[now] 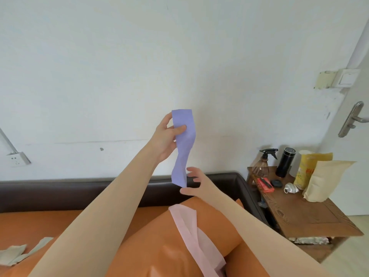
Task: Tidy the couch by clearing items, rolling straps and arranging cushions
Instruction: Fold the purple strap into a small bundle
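The pink strap [191,236] and grey strap [14,254] run off frame.

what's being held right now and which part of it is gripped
The left hand pinches the purple strap near its top end, thumb on the front. The right hand is open at the strap's hanging lower end, not gripping it.

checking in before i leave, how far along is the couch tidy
Early on. Nothing looks finished. In hand: the left hand pinches the top of the purple strap, unrolled, while the right hand opens at its lower end. Left: the pink strap draped over the orange cushion, and the grey strap on the couch.
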